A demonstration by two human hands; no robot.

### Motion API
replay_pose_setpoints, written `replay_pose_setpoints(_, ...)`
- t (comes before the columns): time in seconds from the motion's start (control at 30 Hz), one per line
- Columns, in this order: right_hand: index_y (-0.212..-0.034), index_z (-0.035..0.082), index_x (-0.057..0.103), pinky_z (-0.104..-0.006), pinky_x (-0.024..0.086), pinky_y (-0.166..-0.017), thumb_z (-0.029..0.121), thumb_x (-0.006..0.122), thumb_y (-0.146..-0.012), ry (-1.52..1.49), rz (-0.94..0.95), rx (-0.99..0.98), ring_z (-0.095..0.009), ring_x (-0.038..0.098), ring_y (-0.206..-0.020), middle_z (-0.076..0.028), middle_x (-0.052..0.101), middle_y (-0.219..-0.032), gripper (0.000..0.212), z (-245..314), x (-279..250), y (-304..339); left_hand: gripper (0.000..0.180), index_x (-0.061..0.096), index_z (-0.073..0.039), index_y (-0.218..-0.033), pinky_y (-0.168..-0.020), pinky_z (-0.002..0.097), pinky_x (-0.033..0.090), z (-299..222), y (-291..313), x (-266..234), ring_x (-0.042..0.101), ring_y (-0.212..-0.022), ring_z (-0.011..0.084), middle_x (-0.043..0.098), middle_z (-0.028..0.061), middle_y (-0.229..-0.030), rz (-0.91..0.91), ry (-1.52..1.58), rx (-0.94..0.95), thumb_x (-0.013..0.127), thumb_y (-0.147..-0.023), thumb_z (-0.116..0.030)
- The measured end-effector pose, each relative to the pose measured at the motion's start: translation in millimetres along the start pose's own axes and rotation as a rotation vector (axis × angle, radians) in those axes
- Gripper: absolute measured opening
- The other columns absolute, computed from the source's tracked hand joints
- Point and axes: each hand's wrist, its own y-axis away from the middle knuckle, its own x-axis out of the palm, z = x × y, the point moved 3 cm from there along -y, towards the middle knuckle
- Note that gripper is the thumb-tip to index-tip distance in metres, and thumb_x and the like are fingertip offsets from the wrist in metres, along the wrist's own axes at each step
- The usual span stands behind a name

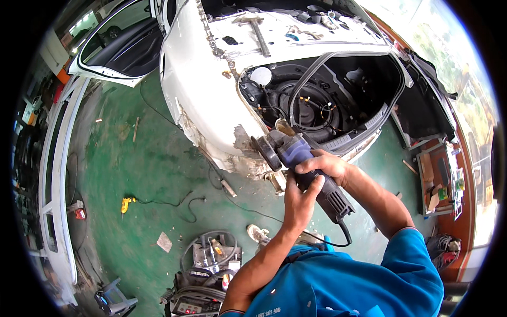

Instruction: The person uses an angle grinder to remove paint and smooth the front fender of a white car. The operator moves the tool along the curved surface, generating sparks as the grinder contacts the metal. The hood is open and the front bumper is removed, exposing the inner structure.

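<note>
A blue and black angle grinder (297, 152) is held in both my hands in front of the car's rear corner. My right hand (328, 165) wraps over the top of its body. Closed around its underside is my left hand (301, 199), its thumb up against the casing. The grinder's dark round head (266, 153) faces left, close to the white rear panel (211, 111); whether it touches cannot be told. Around that corner the paint is stripped and the metal is torn and rusty. A black power cord (346, 235) loops from the tool's rear end toward my waist.
The open trunk (311, 105) shows loose wiring. A hammer (259, 36) lies on the car's rear deck. On the green floor are a yellow drill (125, 204), cords and scraps. A machine cart (195, 293) stands lower left, a shelf (438, 179) at right.
</note>
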Motion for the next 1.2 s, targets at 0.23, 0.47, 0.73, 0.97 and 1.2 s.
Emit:
replay_pose_setpoints(0.23,-0.126,-0.005,0.059,-0.0395,0.061,-0.075,0.036,0.083,-0.083,-0.296,0.074,0.077,-0.026,0.070,-0.084,-0.017,0.067,-0.103,0.064,-18,-8,-2,0.079,0.033,0.008,-0.152,-0.112,0.0381,0.043,6,-3,3,0.051,-0.134,0.0284,0.050,0.0214,-0.144,0.005,0.103,0.003,0.072,-0.098,-0.034)
replay_pose_setpoints(0.47,-0.125,-0.005,0.058,-0.0404,0.062,-0.073,0.035,0.081,-0.084,-0.273,0.085,0.146,-0.027,0.070,-0.080,-0.018,0.067,-0.100,0.061,-12,-3,-7,0.074,0.036,0.008,-0.151,-0.111,0.0361,0.044,1,-5,-1,0.053,-0.130,0.0243,0.052,0.0185,-0.141,0.012,0.143,-0.027,0.071,-0.099,-0.031)
replay_pose_setpoints(0.73,-0.120,-0.008,0.062,-0.0407,0.062,-0.074,0.029,0.079,-0.086,-0.129,0.057,0.051,-0.026,0.071,-0.083,-0.016,0.069,-0.102,0.053,3,-1,-11,0.070,0.039,0.007,-0.150,-0.109,0.0345,0.046,0,-10,-5,0.055,-0.127,0.0212,0.054,0.0151,-0.139,0.031,0.153,-0.024,0.070,-0.099,-0.029)
replay_pose_setpoints(0.97,-0.118,-0.007,0.066,-0.0413,0.060,-0.077,0.027,0.078,-0.086,-0.031,0.040,0.064,-0.024,0.070,-0.085,-0.015,0.071,-0.103,0.048,12,1,-7,0.064,0.039,0.005,-0.150,-0.104,0.0335,0.050,2,-11,-4,0.057,-0.123,0.0200,0.054,0.0139,-0.138,0.038,0.178,-0.013,0.067,-0.100,-0.025)
replay_pose_setpoints(1.2,-0.124,-0.009,0.060,-0.0390,0.062,-0.076,0.023,0.079,-0.082,-0.020,0.056,0.092,-0.023,0.071,-0.085,-0.015,0.069,-0.104,0.056,16,1,-7,0.069,0.035,0.007,-0.151,-0.110,0.0346,0.044,4,-9,-2,0.054,-0.128,0.0220,0.051,0.0171,-0.142,0.036,0.265,-0.055,0.069,-0.099,-0.022)
